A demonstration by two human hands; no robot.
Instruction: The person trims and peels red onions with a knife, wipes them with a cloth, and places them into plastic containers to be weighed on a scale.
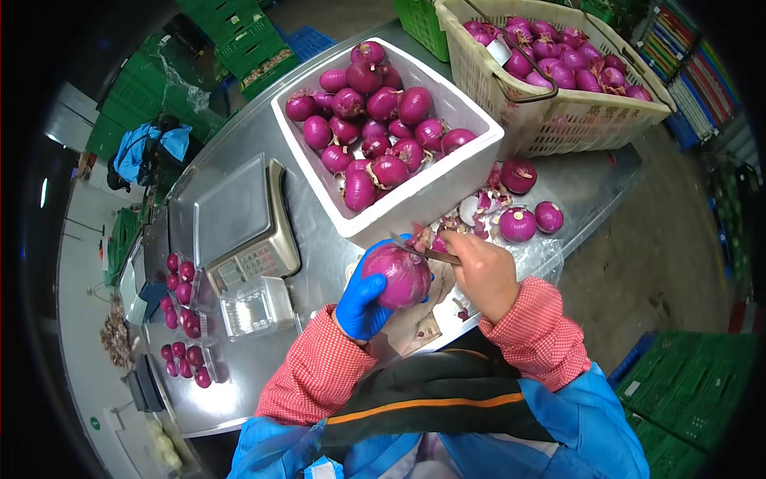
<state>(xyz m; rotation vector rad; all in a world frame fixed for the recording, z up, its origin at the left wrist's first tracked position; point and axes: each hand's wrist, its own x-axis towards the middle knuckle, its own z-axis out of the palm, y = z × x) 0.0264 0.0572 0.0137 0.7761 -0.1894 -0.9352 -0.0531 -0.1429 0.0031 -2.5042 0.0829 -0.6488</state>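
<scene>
A large red onion [396,276] rests in my left hand [361,305], which wears a blue glove and curls around it from the left and below. Bare and closed, my right hand [485,271] grips a knife [437,255] whose blade lies against the onion's top end. Behind my hands, dry peelings [479,209] are strewn on the metal table beside a white foam box [427,199] filled with red onions. Three loose onions lie to the right of the peelings, among them one with a pale cut end [517,224].
A weighing scale [259,259] stands left of the foam box, with a clear plastic tray [257,306] in front. Several packs of small onions [185,361] line the table's left side. A cream crate [590,128] of onions stands at the back right. Green crates [678,383] stand lower right.
</scene>
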